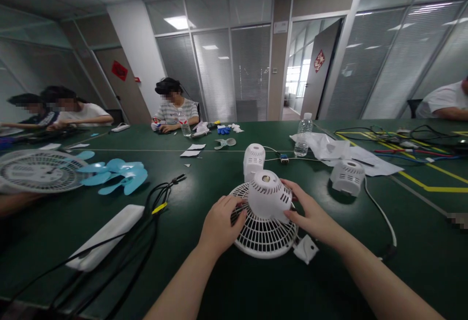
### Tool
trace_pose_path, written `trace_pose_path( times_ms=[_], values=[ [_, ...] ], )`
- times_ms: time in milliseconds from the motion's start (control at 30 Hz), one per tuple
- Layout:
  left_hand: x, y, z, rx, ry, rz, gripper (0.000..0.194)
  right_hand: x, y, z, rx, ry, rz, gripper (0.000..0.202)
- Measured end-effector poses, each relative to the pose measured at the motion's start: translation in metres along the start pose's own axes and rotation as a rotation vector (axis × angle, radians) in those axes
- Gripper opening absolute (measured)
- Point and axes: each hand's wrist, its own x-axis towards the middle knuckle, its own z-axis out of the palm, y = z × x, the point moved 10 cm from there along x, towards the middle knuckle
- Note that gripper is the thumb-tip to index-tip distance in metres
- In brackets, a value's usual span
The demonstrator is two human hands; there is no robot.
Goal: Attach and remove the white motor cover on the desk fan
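A white fan motor housing with vent slots and a round hole on top sits over a white fan grille on the table before me. My right hand grips the housing's right side, thumb in front and fingers behind. On the other side, my left hand has its thumb and fingers apart at the grille's left edge, close to the housing; some fingertips are hidden. A second white housing stands just behind. Beside the grille's lower right lies a small white plate-like part.
Another motor housing with a white cable is at right, near a water bottle and plastic bag. Blue fan blades, a white power strip and black cables lie left. A person sits across the table.
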Motion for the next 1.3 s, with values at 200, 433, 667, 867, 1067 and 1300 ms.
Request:
trace_pose_path(
  times_ms=[200,433,667,867,1067,1300],
  values=[
    [0.000,-0.001,0.005,-0.023,-0.012,0.025,0.017,0.004,0.016,0.004,0.100,-0.042,0.066,0.076],
    [-0.001,0.004,0.006,0.001,-0.004,0.084,0.042,0.006,0.029,0.005,0.312,-0.096,0.083,0.067],
    [-0.003,0.000,0.025,-0.035,-0.152,0.083,0.052,0.006,0.033,0.004,0.234,-0.084,0.105,0.070],
    [-0.004,-0.003,0.027,-0.032,-0.167,0.021,0.051,0.008,0.037,0.003,0.161,-0.063,0.095,0.070],
    [-0.004,-0.002,0.026,-0.042,-0.154,0.028,0.051,0.008,0.034,0.003,0.148,-0.057,0.076,0.072],
    [-0.004,-0.003,0.026,-0.042,-0.154,0.027,0.051,0.008,0.034,0.004,0.103,-0.043,0.092,0.073]
  ],
)
